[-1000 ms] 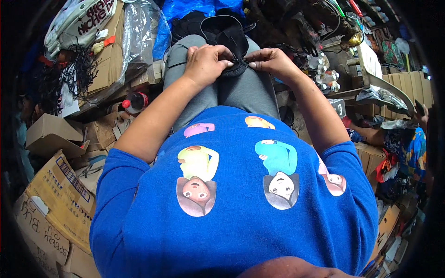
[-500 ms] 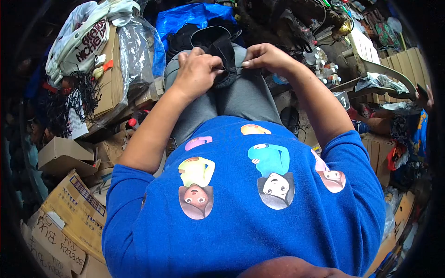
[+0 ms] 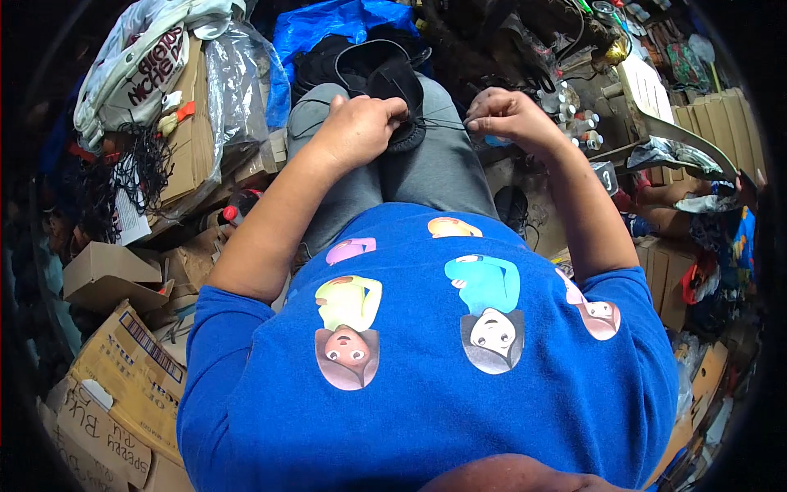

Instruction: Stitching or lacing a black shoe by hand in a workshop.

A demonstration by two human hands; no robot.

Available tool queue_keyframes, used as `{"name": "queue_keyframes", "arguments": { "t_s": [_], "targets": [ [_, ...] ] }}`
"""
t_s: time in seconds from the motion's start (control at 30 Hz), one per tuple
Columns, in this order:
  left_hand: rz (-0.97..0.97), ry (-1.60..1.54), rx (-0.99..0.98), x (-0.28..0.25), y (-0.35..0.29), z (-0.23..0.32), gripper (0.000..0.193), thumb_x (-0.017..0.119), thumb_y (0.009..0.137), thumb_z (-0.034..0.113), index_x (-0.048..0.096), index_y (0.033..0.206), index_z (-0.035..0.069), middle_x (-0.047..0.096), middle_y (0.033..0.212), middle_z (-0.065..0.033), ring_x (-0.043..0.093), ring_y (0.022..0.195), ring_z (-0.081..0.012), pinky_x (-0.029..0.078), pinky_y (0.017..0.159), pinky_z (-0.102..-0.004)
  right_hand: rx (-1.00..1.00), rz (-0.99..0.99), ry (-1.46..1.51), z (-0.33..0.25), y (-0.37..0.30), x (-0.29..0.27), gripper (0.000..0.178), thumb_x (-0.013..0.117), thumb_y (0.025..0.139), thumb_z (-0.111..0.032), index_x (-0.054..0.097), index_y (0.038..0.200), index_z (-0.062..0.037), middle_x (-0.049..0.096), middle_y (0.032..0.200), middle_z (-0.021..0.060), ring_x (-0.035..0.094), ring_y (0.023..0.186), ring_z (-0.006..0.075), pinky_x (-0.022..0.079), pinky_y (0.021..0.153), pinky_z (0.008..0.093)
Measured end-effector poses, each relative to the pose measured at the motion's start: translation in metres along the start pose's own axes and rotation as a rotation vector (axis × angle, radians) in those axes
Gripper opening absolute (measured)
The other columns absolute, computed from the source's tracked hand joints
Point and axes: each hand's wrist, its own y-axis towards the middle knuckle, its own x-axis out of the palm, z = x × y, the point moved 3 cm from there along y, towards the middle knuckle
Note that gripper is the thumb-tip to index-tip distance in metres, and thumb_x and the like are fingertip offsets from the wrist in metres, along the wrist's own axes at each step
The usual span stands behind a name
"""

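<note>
Across my lap, over grey trousers (image 3: 426,176), lies a black shoe-like piece (image 3: 395,86) with a ribbed lower edge. My left hand (image 3: 361,129) is closed on its left side, fingers curled over it. Exactly what those fingers pinch is hidden. From the piece a thin black thread (image 3: 445,125) runs to my right hand (image 3: 510,119), whose fingertips pinch it above my right knee. Another dark strand crosses my left thigh beside the left hand. Whether a needle is in either hand is too small to tell.
Flattened cardboard (image 3: 193,123), clear plastic (image 3: 238,78) and a white printed bag (image 3: 139,66) are at the left. Blue plastic sheeting (image 3: 328,26) lies beyond my knees. Several bottles (image 3: 584,127) and a white chair (image 3: 648,90) stand right. An open box (image 3: 111,275) sits lower left.
My right hand has moved right, away from the black piece, and the thread now stretches between them. My left hand has shifted slightly right and down, still at the piece.
</note>
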Motion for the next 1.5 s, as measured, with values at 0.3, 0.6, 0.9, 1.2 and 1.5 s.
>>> {"name": "queue_keyframes", "arguments": {
  "t_s": [0.3,0.6,0.9,1.2,1.5],
  "targets": [
    [0.064,0.125,0.152,0.004,-0.003,0.009,0.018,0.052,0.080,0.011,0.065,0.089,0.019,0.066,0.080,-0.0061,0.060,0.088,-0.0257,0.036,0.079,-0.0440,-0.195,0.356,-1.103,0.012,0.040,-0.022,0.013,0.068,0.080,-0.016,0.065,0.088,-0.0065,0.058,0.101,0.0062,0.062,0.079,0.0193,0.049,0.070,0.0307],
    [0.097,0.196,0.226,0.006,-0.008,0.003,0.013,0.054,0.080,0.011,0.059,0.092,0.013,0.063,0.081,-0.0070,0.057,0.087,-0.0273,0.035,0.079,-0.0420,-0.393,-0.195,-1.370,-0.051,0.038,0.052,0.012,0.056,0.078,-0.015,0.062,0.089,-0.0153,0.062,0.072,0.0025,0.061,0.082,0.0210,0.039,0.076,0.0356],
    [0.222,0.342,0.119,-0.021,-0.078,-0.046,0.025,0.050,0.078,0.007,0.064,0.096,0.016,0.064,0.079,-0.0041,0.058,0.082,-0.0246,0.039,0.077,-0.0411,-0.299,-0.031,-1.172,0.011,0.011,-0.007,0.011,0.059,0.080,-0.014,0.061,0.090,-0.0153,0.062,0.072,0.0040,0.062,0.080,0.0229,0.040,0.084,0.0378],
    [0.437,-1.047,0.303,-0.087,-0.067,0.011,0.006,0.059,0.088,0.005,0.062,0.091,0.003,0.063,0.087,-0.0053,0.060,0.084,-0.0133,0.047,0.080,-0.0272,-0.271,0.153,0.779,-0.036,0.033,-0.019,0.024,0.059,0.091,-0.022,0.059,0.105,-0.0021,0.063,0.101,0.0108,0.060,0.090,0.0164,0.046,0.079,0.0305],
    [0.291,-0.186,0.118,-0.050,-0.102,-0.041,0.015,0.064,0.077,0.002,0.062,0.091,0.000,0.062,0.084,-0.0119,0.061,0.076,-0.0243,0.049,0.070,-0.0329,0.013,-0.157,-0.374,-0.036,-0.012,0.008,0.021,0.066,0.082,-0.013,0.063,0.096,0.0017,0.059,0.088,0.0089,0.058,0.084,0.0168,0.046,0.076,0.0284]
  ]
}}
